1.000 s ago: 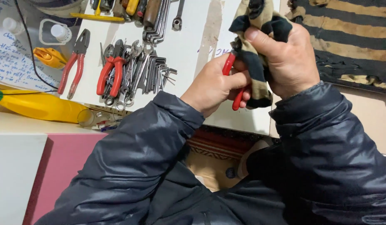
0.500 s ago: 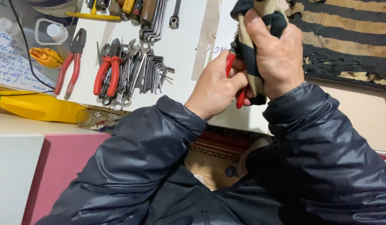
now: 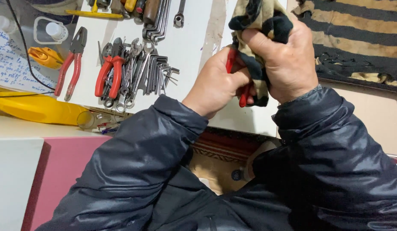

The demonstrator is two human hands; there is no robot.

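Left hand (image 3: 215, 85) is closed around the red handles of a pair of pliers (image 3: 244, 95), held just above the white bench (image 3: 185, 51). Right hand (image 3: 284, 60) is clenched on a striped black-and-tan rag (image 3: 260, 19), which wraps the upper part of the pliers. Both hands touch. Other red-handled pliers (image 3: 108, 70) and wrenches (image 3: 140, 72) lie on the bench to the left.

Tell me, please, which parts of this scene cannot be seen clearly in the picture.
- Head view: the red-handled tool in the left hand; its working end is hidden by the striped cloth.
- The right hand grips the cloth; its fingertips are buried in the folds.
- The wrenches are cut off by the top edge.
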